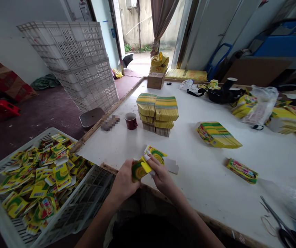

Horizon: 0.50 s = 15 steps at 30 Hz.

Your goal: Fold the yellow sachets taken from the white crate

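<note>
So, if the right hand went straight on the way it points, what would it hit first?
Past the yellow carton at its fingertips, the right hand would probably meet the dark red mug, ahead and leftward; depth is unclear, so it might pass over instead.

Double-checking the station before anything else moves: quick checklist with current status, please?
1. Held carton secured: ok, left hand grips it and right hand is on it too.
2. Held carton's end closed: cannot tell, fingers cover part of it.
3. Loose carton on the table, free of the right hand: cannot tell, they overlap in this view.
4. Carton stacks steady: ok, standing side by side, apart from both hands.
5. Mug upright and away from the hands: ok.
6. Scissors away from the hands: ok, well off to the right.
</note>
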Tool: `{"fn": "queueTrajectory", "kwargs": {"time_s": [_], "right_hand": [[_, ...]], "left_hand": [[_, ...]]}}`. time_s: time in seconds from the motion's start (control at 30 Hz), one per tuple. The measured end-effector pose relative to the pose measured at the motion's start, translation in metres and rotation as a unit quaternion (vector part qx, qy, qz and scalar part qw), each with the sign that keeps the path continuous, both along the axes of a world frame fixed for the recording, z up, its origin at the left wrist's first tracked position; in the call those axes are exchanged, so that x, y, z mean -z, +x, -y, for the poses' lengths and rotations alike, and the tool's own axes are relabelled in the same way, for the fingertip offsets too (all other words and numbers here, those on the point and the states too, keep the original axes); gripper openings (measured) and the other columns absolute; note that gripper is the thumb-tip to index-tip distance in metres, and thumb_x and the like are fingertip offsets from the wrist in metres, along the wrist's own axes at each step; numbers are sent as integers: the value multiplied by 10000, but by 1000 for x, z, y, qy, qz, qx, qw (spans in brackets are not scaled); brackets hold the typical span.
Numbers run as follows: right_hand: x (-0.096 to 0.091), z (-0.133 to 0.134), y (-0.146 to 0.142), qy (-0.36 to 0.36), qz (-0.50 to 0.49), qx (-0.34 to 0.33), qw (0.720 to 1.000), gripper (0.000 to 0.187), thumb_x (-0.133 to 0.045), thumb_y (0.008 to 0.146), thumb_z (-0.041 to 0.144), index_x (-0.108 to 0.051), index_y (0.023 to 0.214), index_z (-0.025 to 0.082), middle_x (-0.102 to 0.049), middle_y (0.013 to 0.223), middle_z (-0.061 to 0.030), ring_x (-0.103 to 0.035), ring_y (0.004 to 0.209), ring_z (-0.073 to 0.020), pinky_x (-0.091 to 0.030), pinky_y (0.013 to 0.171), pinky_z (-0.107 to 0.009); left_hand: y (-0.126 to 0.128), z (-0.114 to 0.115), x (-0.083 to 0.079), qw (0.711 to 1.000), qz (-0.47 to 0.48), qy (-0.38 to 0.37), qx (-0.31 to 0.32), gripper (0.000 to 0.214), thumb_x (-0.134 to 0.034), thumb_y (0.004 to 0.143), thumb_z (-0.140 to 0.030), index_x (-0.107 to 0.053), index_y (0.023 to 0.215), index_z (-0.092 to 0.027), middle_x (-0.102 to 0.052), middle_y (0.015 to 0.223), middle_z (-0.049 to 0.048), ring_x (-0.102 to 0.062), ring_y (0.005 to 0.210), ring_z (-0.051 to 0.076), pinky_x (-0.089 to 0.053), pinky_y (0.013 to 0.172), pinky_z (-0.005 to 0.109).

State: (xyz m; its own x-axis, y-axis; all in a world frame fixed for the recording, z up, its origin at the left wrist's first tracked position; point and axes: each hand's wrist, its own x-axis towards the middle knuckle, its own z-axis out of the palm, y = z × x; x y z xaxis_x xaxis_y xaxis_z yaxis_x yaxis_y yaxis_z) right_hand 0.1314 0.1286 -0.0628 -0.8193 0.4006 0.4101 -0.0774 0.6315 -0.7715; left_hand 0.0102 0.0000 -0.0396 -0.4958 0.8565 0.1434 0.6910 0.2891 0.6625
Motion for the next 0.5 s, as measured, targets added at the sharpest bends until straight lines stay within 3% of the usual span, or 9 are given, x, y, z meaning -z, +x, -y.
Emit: {"fn": "queueTrajectory", "kwargs": {"time_s": [0.1,0.2,0.33,0.43,0.5], "right_hand": [[0,-5,5,48,71,-46,995,434,-421,924,241,-481,1342,142,-280,1443,-206,-342,1319,-289,-374,1029,-458],[-10,-11,8,43,84,-58,994,319,-433,936,297,-607,1160,152,-374,1384,-203,-417,1265,-287,-397,1001,-456],[-23,-18,7,14,94,-107,990,248,-536,884,327,-624,1045,160,-478,1291,-171,-402,1275,-268,-379,1021,-436],[-19,-8,2,1,77,-60,995,347,-524,865,283,-502,1164,108,-404,1338,-202,-324,1321,-262,-342,1056,-435],[-11,2,-1,-8,69,-32,997,531,-477,868,241,-305,1339,65,-293,1406,-221,-235,1362,-254,-277,1101,-442]], "left_hand": [[-5,7,-11,1000,18,-12,6,482,-636,694,-249,-439,1132,-207,-552,1054,33,-537,989,203,-447,853,342],[-13,9,-19,999,34,-39,16,504,-667,662,-265,-485,1128,-209,-586,1037,19,-562,962,196,-455,843,320],[-19,7,-25,998,25,-48,32,534,-689,627,-249,-510,1129,-218,-603,1022,2,-576,937,182,-463,828,299],[-15,3,-23,999,-13,-33,28,533,-670,666,-278,-489,1162,-207,-594,1054,20,-571,964,194,-464,826,312],[-14,2,-18,999,-24,-25,26,530,-666,691,-316,-480,1172,-195,-585,1081,36,-560,996,202,-460,851,323]]}}
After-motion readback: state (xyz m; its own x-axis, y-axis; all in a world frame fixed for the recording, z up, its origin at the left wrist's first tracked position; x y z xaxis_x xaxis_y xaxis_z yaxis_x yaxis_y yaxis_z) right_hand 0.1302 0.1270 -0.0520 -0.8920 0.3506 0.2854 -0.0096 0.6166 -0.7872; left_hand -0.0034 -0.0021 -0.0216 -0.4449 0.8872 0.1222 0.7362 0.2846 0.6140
